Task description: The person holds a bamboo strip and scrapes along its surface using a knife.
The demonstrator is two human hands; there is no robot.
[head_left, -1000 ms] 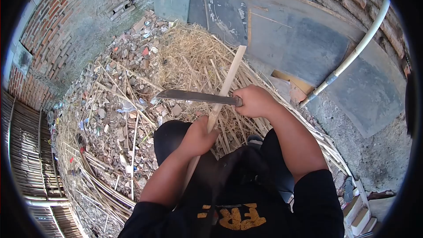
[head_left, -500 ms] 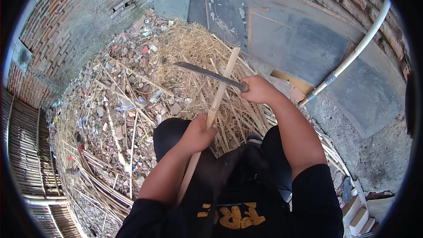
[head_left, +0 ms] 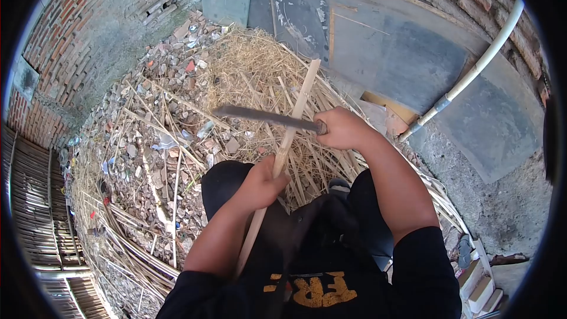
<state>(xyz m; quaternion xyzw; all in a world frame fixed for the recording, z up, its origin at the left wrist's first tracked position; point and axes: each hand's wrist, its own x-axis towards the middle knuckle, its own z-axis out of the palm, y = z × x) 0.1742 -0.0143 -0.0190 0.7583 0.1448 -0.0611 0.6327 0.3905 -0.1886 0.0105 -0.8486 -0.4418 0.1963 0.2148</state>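
Observation:
My left hand (head_left: 264,183) is closed around a pale bamboo strip (head_left: 303,97), which slants from my lap up and away to the right. In my right hand (head_left: 342,129) is the handle of a machete (head_left: 260,116), gripped with the fingers wrapped round. Its long dark blade points left and crosses the bamboo strip above my left hand. Whether the edge touches the strip or only passes over it, I cannot tell. Shavings and thin bamboo strips (head_left: 307,153) lie on the ground below the blade.
Dry shavings (head_left: 254,59) are heaped ahead, beside stony rubble (head_left: 171,159) on the left. Dark panels (head_left: 396,53) lean against the wall at the back. A pale pipe (head_left: 484,62) slants down at the right. Long bamboo strips (head_left: 133,257) lie at lower left.
My right hand has drawn the machete slightly down and toward me, so the blade crosses the bamboo strip lower. My left hand and the strip have hardly moved.

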